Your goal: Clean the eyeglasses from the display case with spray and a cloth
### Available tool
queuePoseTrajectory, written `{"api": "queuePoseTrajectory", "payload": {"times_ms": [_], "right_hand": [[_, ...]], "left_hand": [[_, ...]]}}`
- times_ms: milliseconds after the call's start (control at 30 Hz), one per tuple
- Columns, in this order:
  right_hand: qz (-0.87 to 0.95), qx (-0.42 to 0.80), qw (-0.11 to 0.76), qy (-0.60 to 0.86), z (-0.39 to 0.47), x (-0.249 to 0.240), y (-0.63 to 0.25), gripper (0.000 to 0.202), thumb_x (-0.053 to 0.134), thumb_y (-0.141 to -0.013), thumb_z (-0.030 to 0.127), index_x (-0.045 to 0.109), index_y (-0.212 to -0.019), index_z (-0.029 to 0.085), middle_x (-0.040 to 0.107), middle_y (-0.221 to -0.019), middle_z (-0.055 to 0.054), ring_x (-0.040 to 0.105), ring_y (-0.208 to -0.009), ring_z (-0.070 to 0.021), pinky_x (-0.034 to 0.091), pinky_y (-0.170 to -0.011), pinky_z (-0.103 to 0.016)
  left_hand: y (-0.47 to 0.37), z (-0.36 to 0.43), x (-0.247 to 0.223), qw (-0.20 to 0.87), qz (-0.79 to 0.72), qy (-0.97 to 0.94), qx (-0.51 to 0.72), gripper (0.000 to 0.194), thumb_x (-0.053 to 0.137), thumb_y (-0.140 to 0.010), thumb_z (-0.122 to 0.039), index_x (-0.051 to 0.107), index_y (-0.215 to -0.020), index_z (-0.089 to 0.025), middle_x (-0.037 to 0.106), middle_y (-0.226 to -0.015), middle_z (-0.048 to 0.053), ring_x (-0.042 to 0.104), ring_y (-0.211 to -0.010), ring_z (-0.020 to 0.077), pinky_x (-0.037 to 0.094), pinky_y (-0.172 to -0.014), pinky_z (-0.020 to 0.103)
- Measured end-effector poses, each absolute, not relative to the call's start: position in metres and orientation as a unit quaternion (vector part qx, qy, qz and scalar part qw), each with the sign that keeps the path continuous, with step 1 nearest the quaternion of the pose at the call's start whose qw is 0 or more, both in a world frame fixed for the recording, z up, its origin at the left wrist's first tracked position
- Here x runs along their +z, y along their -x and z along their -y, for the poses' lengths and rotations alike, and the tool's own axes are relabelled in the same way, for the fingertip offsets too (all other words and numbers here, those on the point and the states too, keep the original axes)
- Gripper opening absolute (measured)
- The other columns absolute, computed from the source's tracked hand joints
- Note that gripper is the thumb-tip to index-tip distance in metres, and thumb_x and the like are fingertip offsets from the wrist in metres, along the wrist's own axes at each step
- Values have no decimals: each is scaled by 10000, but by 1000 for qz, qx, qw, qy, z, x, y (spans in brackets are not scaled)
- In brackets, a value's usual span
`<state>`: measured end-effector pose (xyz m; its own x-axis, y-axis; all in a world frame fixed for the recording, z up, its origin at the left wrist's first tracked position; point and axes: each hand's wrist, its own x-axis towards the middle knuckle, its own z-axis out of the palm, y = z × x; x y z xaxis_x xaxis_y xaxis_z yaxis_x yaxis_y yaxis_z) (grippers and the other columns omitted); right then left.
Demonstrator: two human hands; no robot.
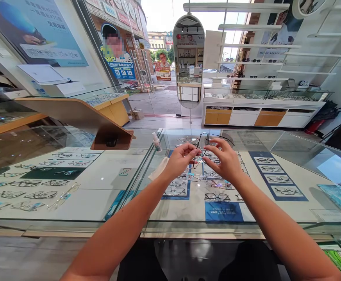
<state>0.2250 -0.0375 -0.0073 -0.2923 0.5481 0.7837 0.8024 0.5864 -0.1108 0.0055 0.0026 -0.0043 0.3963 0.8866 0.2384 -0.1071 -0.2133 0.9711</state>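
Note:
A thin dark-framed pair of glasses (pixel 199 141) is held up over the glass display counter (pixel 199 230). My left hand (pixel 184 157) pinches the frame at its left side, fingers closed on it. On the other side, my right hand (pixel 223 159) has its thumb and fingers apart, close to the frame and a temple arm; whether it touches them is unclear. Beneath the hands, rows of glasses (pixel 217 196) lie inside the counter. A white cloth (pixel 158 168) and a small white spray bottle (pixel 156 142) are on the glass to the left of my left hand.
An oval mirror (pixel 189 62) stands beyond the counter. A brown wooden stand (pixel 111 138) is at the left. More glasses lie in the left case (pixel 94 187), and a shelved display (pixel 258 74) is at the back right.

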Motion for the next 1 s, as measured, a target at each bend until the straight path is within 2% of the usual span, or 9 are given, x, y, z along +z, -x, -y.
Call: {"api": "queuePoseTrajectory", "payload": {"times_ms": [233,400,533,667,733,800,867,933,1000], "right_hand": [[781,-188,402,440,30,-11,-232,220,719,-1016,420,736,-1127,231,702,-1331,-138,632,-1060,-308,498,-922,-466],[777,-196,376,466,29,-11,-233,195,694,-1046,425,740,-1011,239,782,-1038,-67,599,-982,-284,386,-871,-435],[788,-181,365,462,31,-10,-231,284,652,-1073,425,738,-880,234,790,-882,-43,576,-873,-253,349,-887,-447],[792,-151,360,468,34,-9,-229,409,617,-1085,429,714,-735,241,778,-761,-36,561,-803,-245,337,-922,-487],[787,-134,373,474,36,-8,-225,330,633,-1068,452,771,-846,250,813,-872,-58,609,-888,-280,352,-957,-514],[781,-101,395,473,39,-8,-220,256,668,-1040,472,801,-1085,258,826,-1077,-88,643,-1037,-328,386,-993,-534],[779,-45,417,465,42,-9,-213,344,690,-1024,479,756,-1284,263,798,-1222,-106,648,-1147,-348,430,-1028,-542],[781,16,434,449,44,-12,-207,390,689,-1026,475,717,-1357,269,777,-1278,-113,657,-1189,-344,470,-1056,-541],[781,57,448,431,44,-17,-201,365,681,-1033,467,713,-1339,270,771,-1290,-119,671,-1197,-338,505,-1053,-537]], "left_hand": [[-3,-7,-1,529,-322,-591,517,465,852,-847,-614,694,-952,-189,768,-1086,94,718,-1114,263,693,-795,362],[2,-19,-1,507,-316,-533,599,467,889,-809,-592,688,-951,-195,772,-1102,86,716,-1072,238,706,-792,384],[4,-25,-3,497,-306,-514,629,465,899,-798,-584,690,-953,-199,770,-1074,85,719,-1037,232,704,-771,378],[3,-21,0,502,-312,-533,606,483,888,-802,-601,680,-960,-194,772,-1106,102,719,-1071,252,701,-779,388],[1,-16,1,506,-315,-555,581,485,877,-810,-606,672,-949,-189,766,-1104,105,717,-1094,264,694,-777,380],[-2,-11,1,509,-318,-576,555,473,861,-826,-603,667,-942,-188,752,-1117,106,706,-1140,279,689,-787,376],[-6,-6,-2,510,-316,-592,539,460,846,-837,-598,664,-933,-186,723,-1200,116,683,-1206,299,686,-801,379],[-10,-2,-5,511,-308,-608,523,447,836,-844,-588,666,-913,-180,675,-1314,131,655,-1255,316,679,-801,373],[-14,1,-9,515,-297,-624,507,428,835,-848,-564,667,-887,-172,642,-1367,140,642,-1264,319,663,-781,345]]}}
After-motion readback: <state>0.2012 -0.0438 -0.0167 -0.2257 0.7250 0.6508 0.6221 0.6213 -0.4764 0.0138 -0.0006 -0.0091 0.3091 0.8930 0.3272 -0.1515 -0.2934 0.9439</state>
